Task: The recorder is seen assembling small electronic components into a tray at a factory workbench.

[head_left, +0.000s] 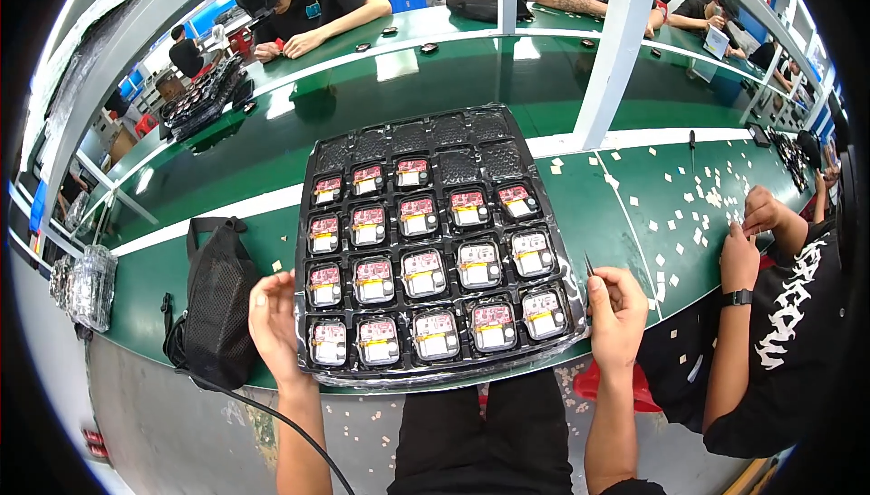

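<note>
A black plastic tray with square pockets lies tilted on the near edge of the green bench. Several small square black housings sit in its pockets, each with a red circuit board, a silver-white block and yellow tape. The far pockets show bare black plastic. My left hand is closed at the tray's near left edge, fingers curled against the rim. Beside the near right edge, my right hand pinches a pair of dark, thin-tipped tweezers, pointing up and away from me.
A black bag lies left of the tray, near a black cable. Small pale squares are scattered at right, where a co-worker's hands work. A white post rises behind the tray. Another person sits across the green line.
</note>
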### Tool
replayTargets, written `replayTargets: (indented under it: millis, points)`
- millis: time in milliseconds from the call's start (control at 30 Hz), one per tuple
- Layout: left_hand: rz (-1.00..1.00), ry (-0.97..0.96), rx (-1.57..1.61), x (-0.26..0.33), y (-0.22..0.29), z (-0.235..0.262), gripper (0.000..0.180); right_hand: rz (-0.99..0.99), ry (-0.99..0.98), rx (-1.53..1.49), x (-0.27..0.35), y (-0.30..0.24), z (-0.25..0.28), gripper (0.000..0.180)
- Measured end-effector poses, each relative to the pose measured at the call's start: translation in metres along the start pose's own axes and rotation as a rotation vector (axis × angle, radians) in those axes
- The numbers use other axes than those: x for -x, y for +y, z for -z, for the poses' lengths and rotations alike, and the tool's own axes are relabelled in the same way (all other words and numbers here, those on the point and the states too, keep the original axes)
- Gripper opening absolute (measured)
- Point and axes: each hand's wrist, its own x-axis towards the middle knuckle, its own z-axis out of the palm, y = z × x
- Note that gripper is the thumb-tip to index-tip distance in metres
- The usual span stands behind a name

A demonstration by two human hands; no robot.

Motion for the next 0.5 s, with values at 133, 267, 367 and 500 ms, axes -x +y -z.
replayTargets:
  millis: [133, 267, 367, 500]
  points:
    - [0.014, 0.071, -0.058, 0.04, -0.005, -0.004, 0.036, 0.09, 0.006, 0.193, -0.001, -0.01, -0.005, 0.011]
    - [0.017, 0.079, -0.087, 0.038, -0.014, 0.006, 0.022, 0.132, -0.005, 0.274, -0.002, -0.011, -0.009, 0.007]
    - [0.028, 0.049, -0.128, 0.035, -0.012, 0.003, 0.023, 0.156, -0.013, 0.354, -0.001, -0.013, -0.013, 0.008]
    - [0.022, 0.021, -0.238, 0.036, -0.011, -0.002, 0.023, 0.217, -0.035, 0.438, 0.0, -0.015, -0.014, 0.009]
